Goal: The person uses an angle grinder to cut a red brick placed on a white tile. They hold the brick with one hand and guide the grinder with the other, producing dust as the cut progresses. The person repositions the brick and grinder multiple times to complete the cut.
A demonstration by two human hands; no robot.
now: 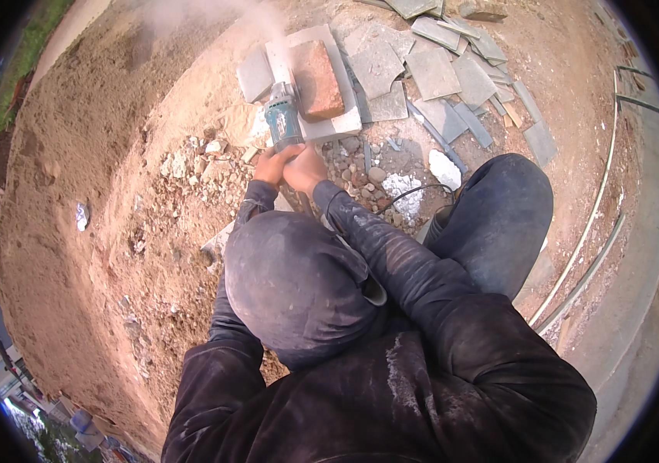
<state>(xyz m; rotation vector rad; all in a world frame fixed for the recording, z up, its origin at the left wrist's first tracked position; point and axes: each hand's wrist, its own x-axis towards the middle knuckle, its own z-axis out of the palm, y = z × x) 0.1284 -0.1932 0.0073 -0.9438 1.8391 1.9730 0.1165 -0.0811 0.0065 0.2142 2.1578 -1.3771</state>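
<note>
- Low in the frame sits the person, in dark, dusty clothes, with a dark hood [295,282] in the middle and a bent knee [499,212] at the right.
- Both arms stretch up the frame toward the middle top.
- The left hand [270,164] and the right hand [306,168] sit side by side, touching, and both are wrapped tight around the back end of a blue-green grinder [282,117].
- The grinder's front end rests against the left edge of a red brick [318,79].
- The brick lies flat on a pale slab [337,123], in the upper middle of the frame.
- Dust [256,15] blows up from where the tool meets the brick, so I think the cutting step is going on right now.
- A thin black cord [414,191] runs over white rubble near the knee.
- Next, I think the hands need to stay firm and push the tool slowly and straight along the brick.
- Farther off, grey stone pieces [434,73] lie spread at the upper right.
- Brown dirt [90,154] fills the left side.
</note>
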